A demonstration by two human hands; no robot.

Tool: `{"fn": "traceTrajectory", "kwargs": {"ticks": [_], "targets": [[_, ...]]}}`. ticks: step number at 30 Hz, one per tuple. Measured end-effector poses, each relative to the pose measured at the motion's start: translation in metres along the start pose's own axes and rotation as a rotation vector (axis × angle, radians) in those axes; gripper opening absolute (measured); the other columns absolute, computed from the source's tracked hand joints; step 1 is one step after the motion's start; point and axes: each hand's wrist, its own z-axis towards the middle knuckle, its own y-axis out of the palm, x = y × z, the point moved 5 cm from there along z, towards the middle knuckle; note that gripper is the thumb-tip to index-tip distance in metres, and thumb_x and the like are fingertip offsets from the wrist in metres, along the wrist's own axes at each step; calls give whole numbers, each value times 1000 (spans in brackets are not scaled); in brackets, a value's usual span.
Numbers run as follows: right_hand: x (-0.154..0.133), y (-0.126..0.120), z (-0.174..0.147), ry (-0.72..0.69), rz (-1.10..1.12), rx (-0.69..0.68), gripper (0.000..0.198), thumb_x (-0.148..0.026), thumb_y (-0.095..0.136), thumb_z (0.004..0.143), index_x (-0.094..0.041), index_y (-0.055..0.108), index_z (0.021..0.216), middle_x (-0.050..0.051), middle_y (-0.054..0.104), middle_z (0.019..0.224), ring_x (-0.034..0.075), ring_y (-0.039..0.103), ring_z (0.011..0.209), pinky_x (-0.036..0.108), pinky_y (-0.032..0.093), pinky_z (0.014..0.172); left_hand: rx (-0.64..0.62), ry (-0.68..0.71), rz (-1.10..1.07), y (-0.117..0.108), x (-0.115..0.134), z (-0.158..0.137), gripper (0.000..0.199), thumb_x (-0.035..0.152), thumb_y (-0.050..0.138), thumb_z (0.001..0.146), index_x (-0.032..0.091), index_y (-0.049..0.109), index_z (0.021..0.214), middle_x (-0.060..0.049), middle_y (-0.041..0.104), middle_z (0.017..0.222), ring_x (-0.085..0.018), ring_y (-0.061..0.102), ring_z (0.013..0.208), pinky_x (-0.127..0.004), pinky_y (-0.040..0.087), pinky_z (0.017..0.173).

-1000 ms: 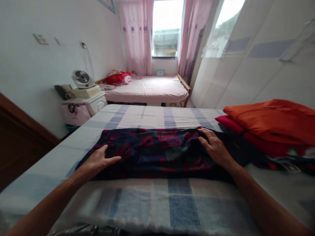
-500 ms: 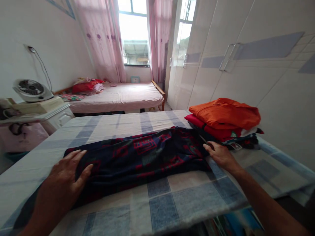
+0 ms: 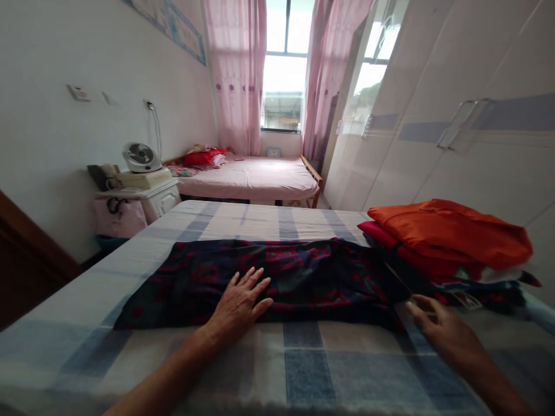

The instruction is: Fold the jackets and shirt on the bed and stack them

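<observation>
A long dark garment [image 3: 295, 277] with red and green geometric patterns lies folded in a strip across the bed, its front edge fairly straight. My left hand [image 3: 243, 297] rests flat on its middle, fingers spread and pointing away. At the garment's right end, my right hand [image 3: 446, 329] has thumb and forefinger drawn together at the edge; it is slightly blurred. Just beyond that hand stands a stack of folded clothes, with an orange garment [image 3: 451, 231] on top and a red one [image 3: 416, 254] beneath it.
A blue and white checked sheet [image 3: 307, 364] covers the bed. Tall white wardrobes [image 3: 416, 167] line the right side. At the back left, a fan [image 3: 142, 157] stands on a white cabinet [image 3: 165, 199]. A second bed [image 3: 260, 176] sits below the window.
My left hand has moved from the garment's left end to its middle. The left part now lies flatter and spread out. My right hand stays by the right end; the view has shifted left.
</observation>
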Motion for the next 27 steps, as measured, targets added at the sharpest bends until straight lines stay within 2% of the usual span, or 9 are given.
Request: {"fn": "traceTrajectory", "kwargs": {"ticks": [3, 6, 9, 13, 16, 19, 23, 27], "targets": [[-21, -5, -17, -40, 14, 37, 52, -60, 47, 74, -20, 61, 105, 14, 67, 102, 29, 68, 77, 41, 56, 62, 155, -182, 7, -32, -33, -13, 52, 51, 34, 91, 21, 52, 130, -10, 46, 141, -26, 42, 130, -45, 33, 107], [-46, -1, -34, -81, 71, 57, 53, -64, 44, 75, -26, 57, 110, 13, 64, 108, 30, 67, 79, 41, 54, 54, 312, -487, 76, -64, -91, -41, 59, 52, 35, 88, 11, 51, 128, -19, 47, 138, -31, 42, 128, -44, 33, 105], [-68, 13, -40, -153, 126, 36, 51, -64, 44, 75, -29, 56, 111, 12, 63, 110, 30, 67, 77, 40, 52, 50, 311, -733, 42, -79, -149, -69, 65, 56, 36, 82, 7, 52, 123, -23, 53, 128, -36, 45, 124, -46, 36, 101], [-108, 34, -38, -341, 174, -14, 46, -58, 45, 80, -28, 54, 114, 10, 61, 116, 28, 66, 87, 40, 55, 66, 230, -832, -82, -82, -193, -79, 60, 64, 40, 76, 13, 63, 99, -18, 67, 102, -35, 59, 106, -41, 44, 87], [-143, 47, -37, -499, 161, -58, 40, -50, 43, 85, -27, 52, 117, 8, 58, 121, 27, 62, 102, 40, 53, 83, 160, -909, -222, -82, -206, -73, 58, 72, 48, 67, 16, 63, 71, -15, 69, 75, -37, 64, 88, -40, 48, 72], [-172, 58, -38, -585, 143, -112, 36, -43, 43, 88, -27, 50, 119, 8, 55, 125, 24, 63, 101, 37, 54, 82, 61, -949, -461, -80, -206, -67, 59, 74, 53, 63, 16, 60, 57, -13, 66, 59, -34, 67, 73, -37, 50, 60], [-204, 70, -36, -669, 93, -172, 36, -35, 45, 88, -26, 48, 122, 8, 52, 130, 24, 60, 107, 39, 51, 87, -71, -920, -841, -77, -188, -63, 56, 69, 60, 65, 15, 69, 76, -11, 73, 76, -27, 69, 72, -34, 55, 62], [-239, 84, -30, -786, 28, -188, 41, -29, 46, 88, -22, 47, 129, 10, 48, 137, 26, 48, 124, 45, 41, 100, -98, -885, -1031, -75, -175, -62, 48, 54, 75, 59, 16, 69, 87, -9, 75, 82, -24, 70, 71, -32, 57, 66]]}}
